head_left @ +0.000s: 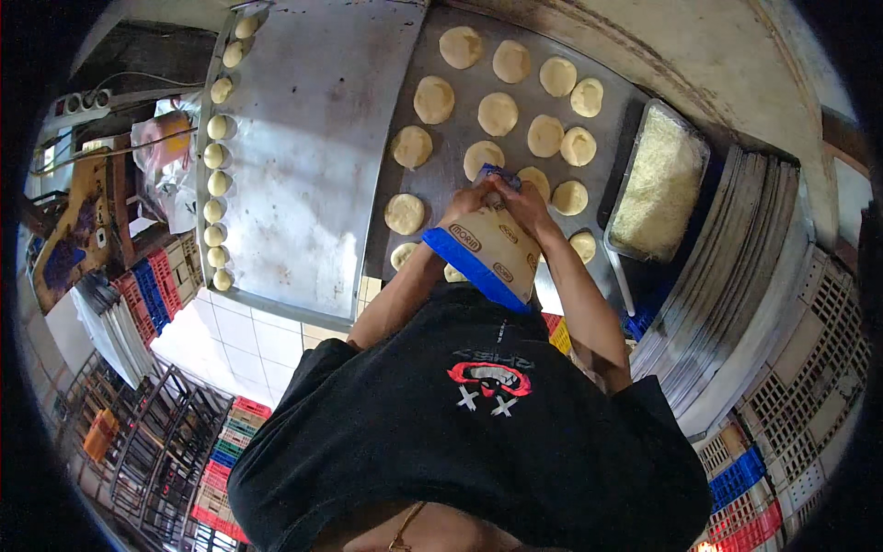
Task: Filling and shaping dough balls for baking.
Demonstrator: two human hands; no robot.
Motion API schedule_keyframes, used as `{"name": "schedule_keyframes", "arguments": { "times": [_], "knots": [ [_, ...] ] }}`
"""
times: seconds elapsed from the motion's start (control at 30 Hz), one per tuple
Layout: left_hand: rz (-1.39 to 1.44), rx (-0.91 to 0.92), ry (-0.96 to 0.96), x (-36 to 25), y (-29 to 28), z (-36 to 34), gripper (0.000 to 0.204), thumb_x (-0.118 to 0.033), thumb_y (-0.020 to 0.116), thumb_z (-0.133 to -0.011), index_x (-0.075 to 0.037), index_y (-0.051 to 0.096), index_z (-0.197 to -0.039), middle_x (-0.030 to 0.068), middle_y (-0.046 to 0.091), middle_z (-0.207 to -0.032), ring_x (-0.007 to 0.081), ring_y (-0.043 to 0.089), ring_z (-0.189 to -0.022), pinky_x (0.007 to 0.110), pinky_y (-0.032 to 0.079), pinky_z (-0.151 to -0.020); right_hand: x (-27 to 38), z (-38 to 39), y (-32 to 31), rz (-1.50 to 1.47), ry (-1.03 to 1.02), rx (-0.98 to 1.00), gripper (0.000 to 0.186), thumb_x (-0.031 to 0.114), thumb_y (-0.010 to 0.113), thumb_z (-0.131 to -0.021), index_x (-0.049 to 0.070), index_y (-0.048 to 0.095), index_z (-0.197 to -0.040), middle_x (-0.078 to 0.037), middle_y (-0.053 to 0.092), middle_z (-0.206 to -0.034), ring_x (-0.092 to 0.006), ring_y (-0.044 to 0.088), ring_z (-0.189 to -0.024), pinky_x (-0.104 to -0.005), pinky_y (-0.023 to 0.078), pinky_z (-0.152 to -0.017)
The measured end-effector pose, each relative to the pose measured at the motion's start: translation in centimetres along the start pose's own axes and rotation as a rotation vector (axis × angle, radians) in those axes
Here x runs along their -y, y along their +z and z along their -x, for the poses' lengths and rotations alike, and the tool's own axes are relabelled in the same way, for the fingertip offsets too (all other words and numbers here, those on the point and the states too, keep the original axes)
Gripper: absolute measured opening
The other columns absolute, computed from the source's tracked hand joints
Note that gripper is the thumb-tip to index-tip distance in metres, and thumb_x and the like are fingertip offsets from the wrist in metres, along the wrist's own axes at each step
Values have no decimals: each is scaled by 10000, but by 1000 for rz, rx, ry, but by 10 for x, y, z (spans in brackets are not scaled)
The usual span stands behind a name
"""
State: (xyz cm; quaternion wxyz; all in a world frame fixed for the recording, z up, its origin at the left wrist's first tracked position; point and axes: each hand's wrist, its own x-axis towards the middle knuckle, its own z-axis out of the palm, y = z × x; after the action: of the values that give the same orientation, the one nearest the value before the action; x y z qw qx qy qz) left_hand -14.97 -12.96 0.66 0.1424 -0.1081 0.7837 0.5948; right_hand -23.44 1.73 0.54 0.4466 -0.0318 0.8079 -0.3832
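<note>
Both my arms reach forward over a dark metal tray (382,198) bearing several flattened dough rounds (498,114). Between my hands is a soft tan bag (501,235) with a blue band at its wide end near my chest and a blue tip pointing away. My left hand (467,201) is closed on its left side close to the tip. From the right, my right hand (528,206) grips the same part. Under the tip lies a dough round (482,156); whether the tip touches it I cannot tell. The bag and hands partly hide nearby rounds.
Right of the tray stands a shallow pan (659,184) of pale shredded topping, with a white handle-like stick (622,283) beside it. Farther right are stacked metal sheets (727,276). Small dough balls (215,184) line the left edge of a metal table (294,138). Plastic crates (152,290) stand lower left.
</note>
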Motion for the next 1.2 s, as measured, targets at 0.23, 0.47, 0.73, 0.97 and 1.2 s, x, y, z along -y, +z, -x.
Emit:
{"name": "schedule_keyframes", "arguments": {
  "times": [0.23, 0.47, 0.73, 0.97, 1.2],
  "knots": [
    [-23, -40, 85, 17, 8, -4, 425, -306, 591, -877, -88, 568, -1241, 218, 674, -923, 370, 675, -829, 430, 529, -714, -4, -1, -3, -72, 47, 70, 599, 588, 524, -911, 13, 690, -941, -174, 692, -839, -231, 660, -821, -383, 494, -717],
    [261, -20, -50, 19, 26, 35, 390, -321, 556, -939, -67, 580, -1234, 139, 687, -961, 266, 675, -854, 376, 539, -744, 35, 45, -11, -379, 351, 392, 425, 464, 530, -951, 91, 668, -1101, -49, 658, -1084, -163, 613, -975, -320, 469, -891],
    [518, 155, -304, 35, 78, -21, 544, -503, 449, -975, -15, 558, -1188, 193, 675, -957, 345, 651, -898, 433, 507, -780, -1, 67, -32, -806, 180, 218, 591, 581, 492, -937, 104, 551, -1280, -14, 583, -1215, -146, 565, -1085, -318, 450, -959],
    [-265, 283, 253, 40, 84, -28, 544, -350, 629, -852, -44, 491, -1280, 160, 624, -1168, 318, 615, -1045, 403, 470, -880, -59, 47, -22, -648, 154, -143, 462, 471, 571, -948, 57, 629, -1146, -45, 648, -1014, -150, 590, -918, -298, 479, -812],
    [-156, 258, 317, 7, 73, -30, 433, -241, 594, -844, -65, 507, -1230, 230, 637, -1014, 418, 628, -924, 466, 500, -762, -38, 57, -21, -826, 100, -290, 407, 312, 663, -918, 42, 580, -1212, -66, 626, -1079, -173, 589, -955, -308, 483, -831]
  ]
}}
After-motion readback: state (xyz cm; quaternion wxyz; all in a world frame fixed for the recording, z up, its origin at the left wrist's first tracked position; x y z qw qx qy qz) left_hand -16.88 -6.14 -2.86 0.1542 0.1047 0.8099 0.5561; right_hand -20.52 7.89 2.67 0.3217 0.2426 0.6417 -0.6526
